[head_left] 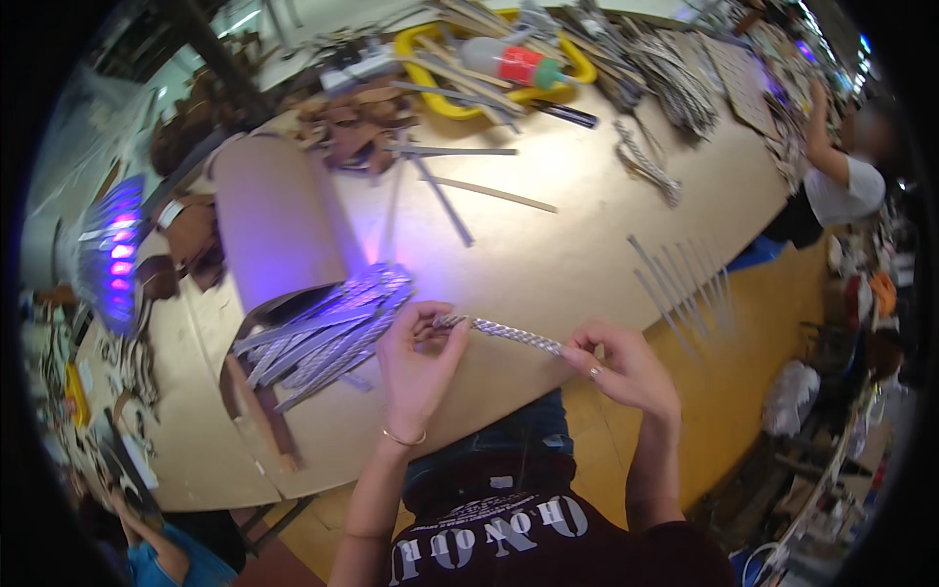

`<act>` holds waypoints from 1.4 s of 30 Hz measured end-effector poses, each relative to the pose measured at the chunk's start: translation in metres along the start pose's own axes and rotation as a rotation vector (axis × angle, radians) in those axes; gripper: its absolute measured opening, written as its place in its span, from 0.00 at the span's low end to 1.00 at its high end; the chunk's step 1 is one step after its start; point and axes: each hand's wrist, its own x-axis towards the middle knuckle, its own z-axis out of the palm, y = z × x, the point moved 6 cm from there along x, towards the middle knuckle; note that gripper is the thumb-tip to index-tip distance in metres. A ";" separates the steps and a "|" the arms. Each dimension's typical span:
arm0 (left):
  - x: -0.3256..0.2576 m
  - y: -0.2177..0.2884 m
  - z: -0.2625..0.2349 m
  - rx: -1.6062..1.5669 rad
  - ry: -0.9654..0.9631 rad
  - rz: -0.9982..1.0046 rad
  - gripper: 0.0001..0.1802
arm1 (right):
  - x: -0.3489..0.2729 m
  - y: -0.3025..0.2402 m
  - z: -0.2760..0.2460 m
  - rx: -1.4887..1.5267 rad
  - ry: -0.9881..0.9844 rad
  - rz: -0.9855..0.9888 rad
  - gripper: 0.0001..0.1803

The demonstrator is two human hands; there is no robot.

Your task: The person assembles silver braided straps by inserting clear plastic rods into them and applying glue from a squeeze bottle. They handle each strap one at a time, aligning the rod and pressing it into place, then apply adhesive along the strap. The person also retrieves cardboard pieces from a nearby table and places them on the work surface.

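Observation:
A braided strap (514,336), pale and grey, stretches between my two hands above the near edge of the table. My left hand (421,362) pinches one end of it, fingers curled. At the other end, my right hand (631,370), with a ring on one finger, grips the braid between thumb and fingers. Just left of my left hand lies a heap of similar braided straps and flat strips (328,338), tinted violet by lamp light. It sits at the open end of a brown curved sheet (274,215).
A yellow tray (409,86) at the back holds sticks and a bottle (514,65). Brown leather scraps (352,127) lie beside it. Thin strips (685,289) stick out over the right table edge. A violet-lit lamp (119,256) stands left. People (846,191) work at right and lower left.

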 end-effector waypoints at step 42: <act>-0.084 -0.020 0.065 0.974 -0.389 0.362 0.42 | -0.028 0.037 0.020 -0.617 0.383 -0.518 0.18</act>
